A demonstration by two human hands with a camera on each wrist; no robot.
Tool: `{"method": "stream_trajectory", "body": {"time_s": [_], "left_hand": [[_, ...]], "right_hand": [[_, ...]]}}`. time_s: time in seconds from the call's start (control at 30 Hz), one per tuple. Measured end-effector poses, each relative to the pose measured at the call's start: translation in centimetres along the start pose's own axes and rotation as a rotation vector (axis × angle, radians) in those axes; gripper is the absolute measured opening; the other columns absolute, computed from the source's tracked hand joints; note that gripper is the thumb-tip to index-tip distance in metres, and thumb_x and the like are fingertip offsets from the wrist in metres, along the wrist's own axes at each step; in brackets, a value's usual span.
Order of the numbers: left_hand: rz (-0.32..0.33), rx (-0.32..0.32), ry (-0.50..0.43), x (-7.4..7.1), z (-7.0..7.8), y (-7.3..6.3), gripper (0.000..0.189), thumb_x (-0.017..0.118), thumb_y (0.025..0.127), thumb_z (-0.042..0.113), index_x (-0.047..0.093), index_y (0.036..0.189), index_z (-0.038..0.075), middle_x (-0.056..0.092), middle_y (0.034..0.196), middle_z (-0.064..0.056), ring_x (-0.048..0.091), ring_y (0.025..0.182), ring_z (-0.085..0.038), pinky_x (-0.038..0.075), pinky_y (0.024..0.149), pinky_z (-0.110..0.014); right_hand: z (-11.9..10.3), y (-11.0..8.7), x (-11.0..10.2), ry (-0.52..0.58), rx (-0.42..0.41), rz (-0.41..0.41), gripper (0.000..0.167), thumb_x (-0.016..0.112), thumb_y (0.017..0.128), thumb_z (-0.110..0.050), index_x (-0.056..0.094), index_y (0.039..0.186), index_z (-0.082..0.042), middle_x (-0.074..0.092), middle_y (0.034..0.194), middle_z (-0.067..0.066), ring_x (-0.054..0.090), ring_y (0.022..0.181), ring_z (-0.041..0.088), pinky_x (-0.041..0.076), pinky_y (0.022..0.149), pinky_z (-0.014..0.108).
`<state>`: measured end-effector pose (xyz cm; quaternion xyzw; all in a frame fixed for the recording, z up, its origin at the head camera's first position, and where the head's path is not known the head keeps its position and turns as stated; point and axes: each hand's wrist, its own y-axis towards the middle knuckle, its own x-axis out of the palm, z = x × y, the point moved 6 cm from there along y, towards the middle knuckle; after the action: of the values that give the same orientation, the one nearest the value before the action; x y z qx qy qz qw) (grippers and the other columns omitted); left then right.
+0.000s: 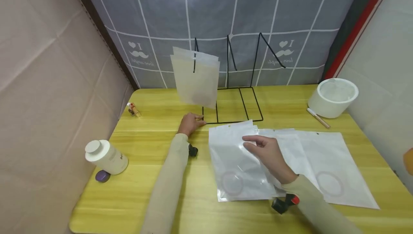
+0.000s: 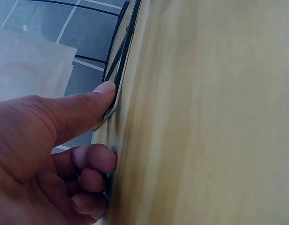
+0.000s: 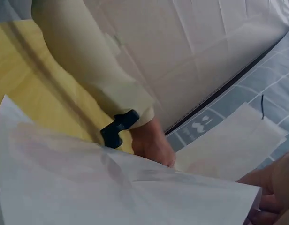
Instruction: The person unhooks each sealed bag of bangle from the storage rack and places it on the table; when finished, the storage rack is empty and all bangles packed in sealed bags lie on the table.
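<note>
**Left hand on the wire rack, right hand on the top bag**

I see my left hand (image 1: pixel 191 123) resting on the yellow table (image 1: pixel 155 205) at the front left corner of the black wire rack (image 1: pixel 232 105). In the left wrist view the thumb (image 2: pixel 95 101) presses against the rack's base wire while the other fingers (image 2: pixel 95 159) curl under beside the table surface, so I read it as pinching the rack's corner.

My right hand (image 1: pixel 269 155) lies on a stack of white plastic bags (image 1: pixel 238 162) spread flat on the table just in front of the rack. The index finger reaches toward the upper edge of the top bag, and the right wrist view shows that bag's corner (image 3: pixel 247 194) lifted, with my fingers (image 3: pixel 271 187) closed around its edge.

Two frosted bags (image 1: pixel 196 78) hang from the leftmost prong of the rack, overlapping each other. More white bags (image 1: pixel 335 169) lie to the right of the stack, partly under it.

A white bottle (image 1: pixel 106 157) lies on its side near the left edge of the table, touching a purple cap (image 1: pixel 102 176). A small vial (image 1: pixel 133 109) sits further back on the left. A white round tub (image 1: pixel 333 97) stands at the far right, with a pen (image 1: pixel 317 117) just beside it.
</note>
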<state>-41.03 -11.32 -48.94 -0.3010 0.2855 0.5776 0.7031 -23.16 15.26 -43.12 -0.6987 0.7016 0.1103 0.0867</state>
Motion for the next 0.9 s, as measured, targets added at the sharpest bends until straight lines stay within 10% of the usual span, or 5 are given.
{"method": "stream_trajectory", "body": {"time_s": [0.2, 0.5, 0.9], "left_hand": [[0.002, 0.024, 0.016, -0.2, 0.3, 0.1, 0.04, 0.08, 0.088, 0.029, 0.073, 0.124, 0.013, 0.068, 0.129, -0.01, 0.057, 0.13, -0.031, 0.045, 0.107, -0.045], [0.015, 0.023, -0.003, -0.4, 0.4, -0.1, 0.04, 0.082, 0.086, 0.027, 0.074, 0.122, 0.011, 0.068, 0.127, -0.012, 0.058, 0.128, -0.031, 0.048, 0.104, -0.045], [0.026, 0.018, -0.024, -0.2, 0.3, -0.3, 0.039, 0.081, 0.087, 0.026, 0.074, 0.123, 0.013, 0.068, 0.128, -0.012, 0.057, 0.13, -0.032, 0.047, 0.105, -0.045]], "right_hand": [[3.3, 2.9, 2.7, -0.088, 0.114, 0.024, 0.027, 0.074, 0.091, -0.015, 0.076, 0.116, -0.004, 0.072, 0.12, 0.013, 0.054, 0.094, 0.016, 0.045, 0.071, 0.021], [4.2, 4.2, 7.5, -0.209, 0.077, -0.069, 0.018, 0.073, 0.088, -0.01, 0.079, 0.104, -0.004, 0.075, 0.111, 0.012, 0.065, 0.113, 0.03, 0.049, 0.098, 0.046], [3.2, 4.2, 8.8, -0.416, -0.054, -0.196, 0.03, 0.074, 0.086, -0.015, 0.076, 0.113, -0.002, 0.075, 0.103, 0.011, 0.062, 0.085, 0.016, 0.052, 0.076, 0.033]]}}
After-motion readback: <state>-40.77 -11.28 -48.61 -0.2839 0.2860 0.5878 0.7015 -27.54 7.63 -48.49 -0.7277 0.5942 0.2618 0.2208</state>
